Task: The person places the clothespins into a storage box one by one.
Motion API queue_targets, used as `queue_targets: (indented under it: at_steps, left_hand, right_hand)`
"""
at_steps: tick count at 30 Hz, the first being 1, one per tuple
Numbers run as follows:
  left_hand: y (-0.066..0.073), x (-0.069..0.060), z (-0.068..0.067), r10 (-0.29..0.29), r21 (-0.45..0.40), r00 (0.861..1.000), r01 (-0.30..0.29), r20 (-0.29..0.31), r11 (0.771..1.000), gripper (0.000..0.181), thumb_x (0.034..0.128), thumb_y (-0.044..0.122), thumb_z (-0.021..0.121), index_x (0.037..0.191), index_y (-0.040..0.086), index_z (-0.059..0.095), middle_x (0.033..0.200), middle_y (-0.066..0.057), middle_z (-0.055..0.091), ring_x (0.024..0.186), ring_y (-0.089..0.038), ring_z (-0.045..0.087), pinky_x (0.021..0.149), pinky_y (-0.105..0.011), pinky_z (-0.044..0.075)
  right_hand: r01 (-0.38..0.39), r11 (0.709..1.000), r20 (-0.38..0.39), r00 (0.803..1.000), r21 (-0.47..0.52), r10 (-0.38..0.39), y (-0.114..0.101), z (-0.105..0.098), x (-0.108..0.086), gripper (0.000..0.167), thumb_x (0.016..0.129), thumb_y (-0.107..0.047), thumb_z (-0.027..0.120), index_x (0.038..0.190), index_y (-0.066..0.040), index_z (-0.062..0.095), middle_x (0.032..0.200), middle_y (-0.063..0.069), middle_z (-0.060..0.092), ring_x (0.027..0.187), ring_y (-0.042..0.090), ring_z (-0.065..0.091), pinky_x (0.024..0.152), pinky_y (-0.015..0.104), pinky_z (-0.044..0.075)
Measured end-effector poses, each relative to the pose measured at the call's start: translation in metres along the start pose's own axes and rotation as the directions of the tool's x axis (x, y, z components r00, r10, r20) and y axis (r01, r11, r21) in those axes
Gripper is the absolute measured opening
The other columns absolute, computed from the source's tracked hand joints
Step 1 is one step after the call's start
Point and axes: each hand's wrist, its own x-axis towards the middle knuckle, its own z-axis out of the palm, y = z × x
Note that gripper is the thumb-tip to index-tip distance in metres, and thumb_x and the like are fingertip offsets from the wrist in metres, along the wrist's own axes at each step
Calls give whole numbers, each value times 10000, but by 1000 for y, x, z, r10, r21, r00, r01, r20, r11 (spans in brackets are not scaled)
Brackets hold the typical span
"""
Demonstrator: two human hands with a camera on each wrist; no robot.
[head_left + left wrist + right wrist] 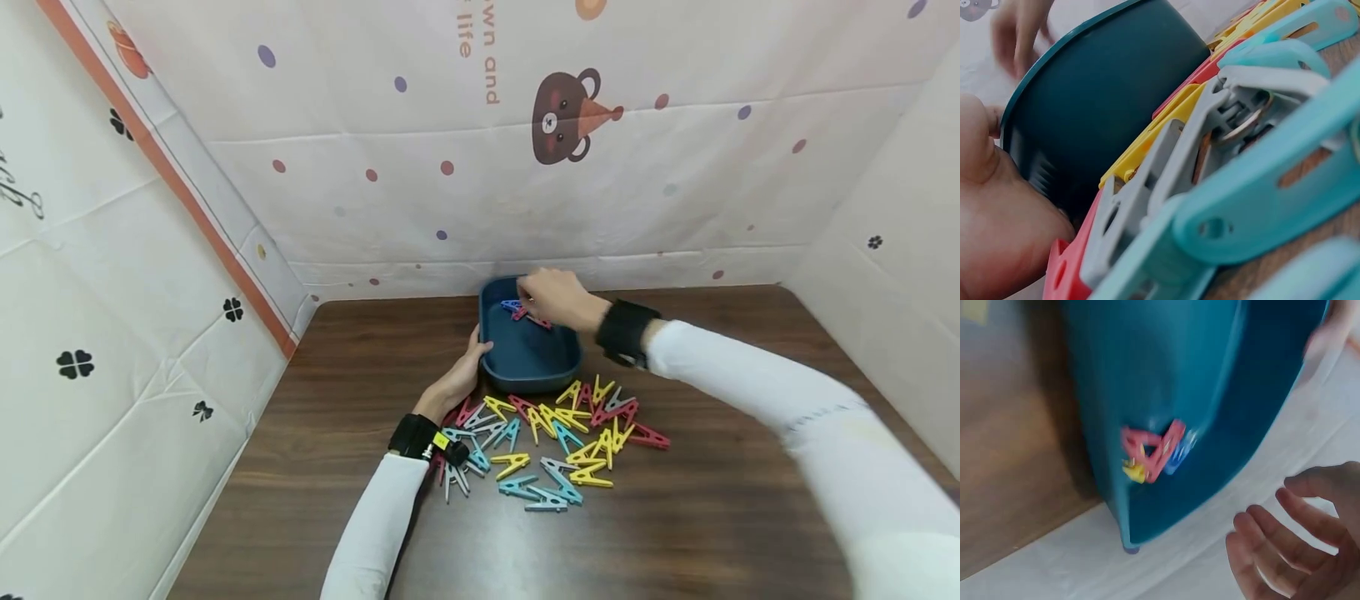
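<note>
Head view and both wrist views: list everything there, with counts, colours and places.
bin: 1, teal-blue, far side of table
clips in bin: a few, red, blue, yellow, bin's far end
yellow clips: many, yellow, on table before bin
light-blue clips: several, light blue, same spread
red clips: several, red, same spread
grey clips: several, grey, same spread
table: 1, brown, beneath bin and clips
printed cloth: count unclear, white, behind and beside table
bear print: 1, brown, back cloth
wristbands: 2, black, one per wrist
sleeves: 2, white, one per arm
left hand: 1, bare, gripping bin's left side
right hand: 1, bare, at bin's far right corner
</note>
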Motion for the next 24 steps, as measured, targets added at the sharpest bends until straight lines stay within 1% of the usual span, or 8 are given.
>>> queue_targets:
  at_steps: [3,6,10,12,15,17,20,24]
  left_hand:
    - [-1,0,-1,4,-9,1000,-4,-8,1000,702,1101,324,320,1633,332,-137,1707,1,-235,1573,-241,-223,1264,-591,-30]
    - [-2,-2,0,0,-7,1000,0,-15,1000,699,1103,324,319,1634,330,-136,1708,2,-231,1573,-244,-222,1260,-599,-32]
    - [-4,-4,1,-7,8,1000,7,-14,1000,698,1104,318,313,1633,322,-143,1710,-2,-224,1574,-248,-217,1256,-610,-35]
    - [-2,-4,2,-1,9,1000,2,-13,1000,697,1102,320,310,1634,320,-142,1710,-5,-221,1574,-250,-215,1254,-614,-36]
    - [1,-2,1,14,3,1000,-14,-16,1000,698,1101,324,313,1634,324,-137,1712,-1,-217,1575,-247,-212,1254,-616,-34]
    - [2,-2,1,13,-2,1000,-13,-19,1000,698,1101,332,316,1634,329,-135,1712,6,-216,1575,-238,-209,1259,-606,-32]
    - [2,-2,0,9,-5,1000,-9,-17,1000,700,1102,333,317,1634,326,-138,1711,9,-216,1576,-236,-207,1261,-601,-28]
    - [0,-1,1,7,-7,1000,-7,-8,1000,696,1105,335,314,1635,322,-137,1712,8,-213,1576,-238,-205,1260,-602,-29]
  right_hand:
    - [70,998,-27,997,-1,-70,-12,-11,-52,51,949,-148,705,961,-106,731,829,53,678,618,126,577,491,269,450]
    - [100,992,2,995,70,-100,-26,-17,-106,59,933,-165,735,970,-120,744,839,28,704,578,37,526,463,195,407]
    - [95,987,66,992,129,-104,-41,-11,-167,82,905,-202,774,959,-146,746,859,2,717,607,-1,549,485,157,418]
    - [107,989,92,989,106,-117,-45,-3,-190,139,875,-220,803,984,-156,745,899,2,712,665,24,599,505,169,451]
    - [142,987,130,980,70,-151,-47,12,-213,217,839,-213,838,1019,-168,725,954,-1,668,719,56,610,503,188,452]
    - [179,984,119,976,21,-180,-47,23,-223,267,813,-196,861,1027,-166,705,949,-5,623,727,63,587,493,190,447]
    - [214,977,83,974,-22,-212,-46,35,-230,304,781,-150,883,1004,-163,677,927,-8,568,699,68,544,488,196,441]
    - [221,973,41,975,-64,-219,-45,42,-230,329,765,-117,884,1029,-161,692,936,6,594,692,96,570,479,211,448]
